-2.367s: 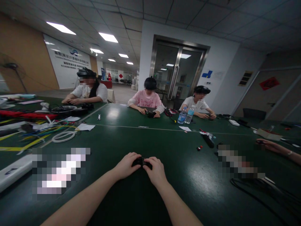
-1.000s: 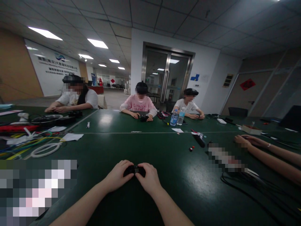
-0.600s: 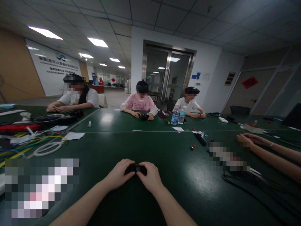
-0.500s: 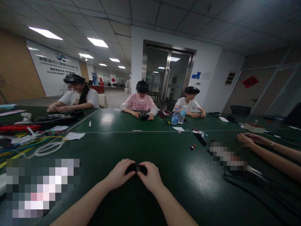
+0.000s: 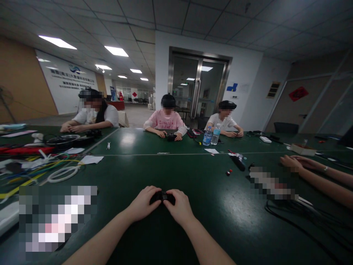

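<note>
A small black object (image 5: 164, 196) is between my hands, low over the green table; its exact kind is hard to make out. My left hand (image 5: 143, 204) grips its left end, with the thumb at the near side and the fingers curled over the top. On the other end, my right hand (image 5: 179, 207) is closed the same way. Both thumbs nearly meet at its middle, and the fingers cover much of it.
Cables (image 5: 62, 173) and a blurred-out item (image 5: 63, 217) lie to the left. Two water bottles (image 5: 211, 135) stand toward the far side. Black cords (image 5: 292, 224) run at the right, near another person's hands (image 5: 292, 163). Several people sit around the green table (image 5: 132, 165).
The view has turned slightly left, so the scene sits a little farther right in the picture. Both hands keep the same grip on the black object.
</note>
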